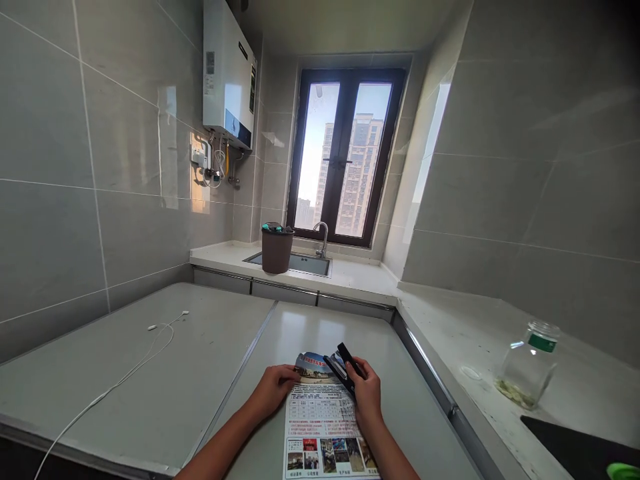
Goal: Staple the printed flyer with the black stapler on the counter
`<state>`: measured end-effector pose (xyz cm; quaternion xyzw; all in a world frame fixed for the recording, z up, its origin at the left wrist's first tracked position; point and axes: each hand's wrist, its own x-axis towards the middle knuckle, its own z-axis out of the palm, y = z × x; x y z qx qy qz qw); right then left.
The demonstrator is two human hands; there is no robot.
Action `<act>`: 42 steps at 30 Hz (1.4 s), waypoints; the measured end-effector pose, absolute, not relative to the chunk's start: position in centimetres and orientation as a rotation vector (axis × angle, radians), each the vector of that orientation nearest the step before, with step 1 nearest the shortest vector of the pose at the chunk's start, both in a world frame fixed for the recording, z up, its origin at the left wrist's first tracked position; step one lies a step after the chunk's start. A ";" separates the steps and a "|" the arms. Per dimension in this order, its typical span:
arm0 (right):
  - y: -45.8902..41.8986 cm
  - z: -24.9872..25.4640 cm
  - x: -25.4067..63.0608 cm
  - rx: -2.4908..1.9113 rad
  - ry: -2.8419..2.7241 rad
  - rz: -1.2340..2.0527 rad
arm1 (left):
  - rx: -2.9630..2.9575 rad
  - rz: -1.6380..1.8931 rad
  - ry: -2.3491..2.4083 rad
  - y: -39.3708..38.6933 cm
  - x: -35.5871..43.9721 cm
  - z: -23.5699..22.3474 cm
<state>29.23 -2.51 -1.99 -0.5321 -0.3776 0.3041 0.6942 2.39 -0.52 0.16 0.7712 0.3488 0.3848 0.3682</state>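
Observation:
A printed flyer [320, 408] with a picture at its top and rows of small photos at its bottom lies on the grey-white tabletop [250, 407] in front of me. My left hand [271, 391] is closed on the flyer's upper left edge, thumb and fingers pinching it. In my right hand [367, 390] is a black stapler [348, 357], its two arms spread apart at the upper right corner of the sheet. Whether the paper sits between the stapler's arms I cannot tell. My right wrist crosses the flyer's right side and hides part of it.
A white cable [117, 383] trails over the left table section. At the back, a brown bin [277, 252] stands by the sink [310, 264] and faucet [324, 239]. On the right counter are a glass jar [529, 370], a clear lid [471, 373] and a black item [565, 437].

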 end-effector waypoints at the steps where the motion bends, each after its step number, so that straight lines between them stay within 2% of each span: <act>1: -2.5 -2.0 29.2 -1.181 -0.844 0.684 | 1.991 0.983 0.879 -0.7 2.4 0.2; 9: -2.4 -1.4 29.2 -1.160 -0.852 0.637 | 2.000 1.009 0.883 0.3 2.0 -1.6; 15: -2.8 -1.1 30.4 -1.300 -0.876 0.382 | 1.811 1.270 0.990 1.6 1.2 -1.0; 21: -3.2 -1.4 31.1 -1.475 -0.902 0.208 | 1.575 1.496 0.889 2.6 -0.1 -0.5; 42: -2.2 -2.5 31.3 -1.492 -1.085 0.395 | 1.647 1.574 1.000 3.1 -0.4 -1.0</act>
